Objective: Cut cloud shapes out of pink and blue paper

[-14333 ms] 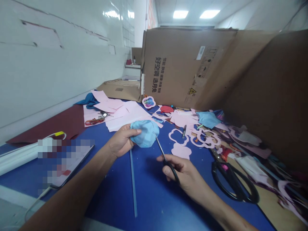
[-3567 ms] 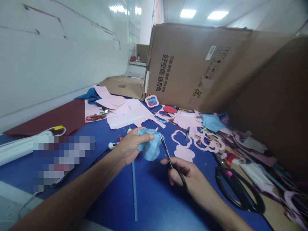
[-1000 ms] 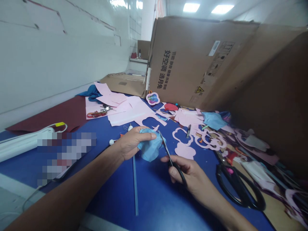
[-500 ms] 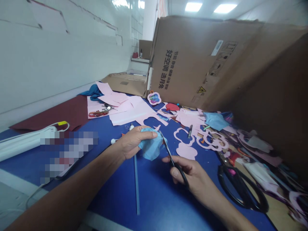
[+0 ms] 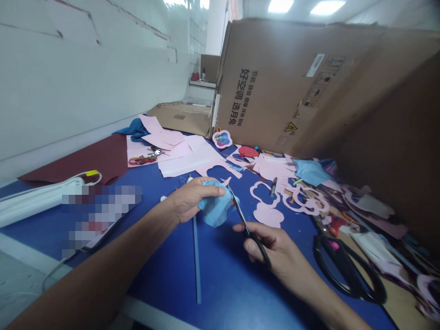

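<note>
Between the thumb and fingers of my left hand (image 5: 195,197) is a piece of light blue fabric (image 5: 216,210), hanging a little above the blue table. My right hand (image 5: 266,243) is closed round the black handles of a small pair of scissors (image 5: 243,217). The blades point up and away, and their tips are at the fabric's right edge. Whether the blades are parted is too fine to make out. Beneath the fabric a thin blue-grey strip (image 5: 197,261) lies on the table, its far end hidden by my left hand.
A big cardboard box (image 5: 275,91) stands behind. Pink paper sheets (image 5: 185,158), keys (image 5: 156,152) and flower-shaped cutouts (image 5: 268,214) lie farther back. Large black-handled scissors (image 5: 349,270) rest at right beside scraps. A white power strip (image 5: 41,201) lies at left.
The view has shifted slightly. Both hands keep nearly the same pose, with the scissors still at the fabric's right edge.
</note>
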### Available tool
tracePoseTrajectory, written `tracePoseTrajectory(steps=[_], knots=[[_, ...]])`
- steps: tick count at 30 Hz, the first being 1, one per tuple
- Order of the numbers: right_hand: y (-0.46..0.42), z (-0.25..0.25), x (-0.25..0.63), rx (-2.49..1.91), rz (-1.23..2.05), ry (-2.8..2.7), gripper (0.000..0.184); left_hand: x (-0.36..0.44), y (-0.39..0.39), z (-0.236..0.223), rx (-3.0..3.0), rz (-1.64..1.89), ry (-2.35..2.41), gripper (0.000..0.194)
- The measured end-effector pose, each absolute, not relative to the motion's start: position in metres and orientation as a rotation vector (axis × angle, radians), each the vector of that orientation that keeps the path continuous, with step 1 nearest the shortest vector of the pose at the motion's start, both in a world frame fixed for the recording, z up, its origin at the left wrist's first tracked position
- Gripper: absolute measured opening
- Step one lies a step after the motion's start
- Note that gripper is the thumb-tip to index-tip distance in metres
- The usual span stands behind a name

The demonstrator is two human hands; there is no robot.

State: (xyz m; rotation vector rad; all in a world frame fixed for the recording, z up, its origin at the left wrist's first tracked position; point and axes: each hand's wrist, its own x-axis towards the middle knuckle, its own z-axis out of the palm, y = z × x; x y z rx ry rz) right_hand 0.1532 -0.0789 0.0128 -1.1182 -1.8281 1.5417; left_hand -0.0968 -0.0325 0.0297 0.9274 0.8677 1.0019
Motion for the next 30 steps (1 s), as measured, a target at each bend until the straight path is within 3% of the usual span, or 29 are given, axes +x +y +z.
tracePoseTrajectory(steps=[15,23,30], knots=[[-0.080,0.010,0.153,-1.111,1.517,-1.787,0.062,-0.098,-0.032,0.033,0.951,0.979,0.898,0.026],[-0.068,0.004,0.159,-1.233,1.308,-1.589,0.065,-0.091,-0.039,0.037,1.013,0.974,0.944,0.030],[-0.064,0.006,0.156,-1.055,1.397,-1.310,0.060,-0.078,-0.048,0.032,1.253,0.778,1.076,0.029]])
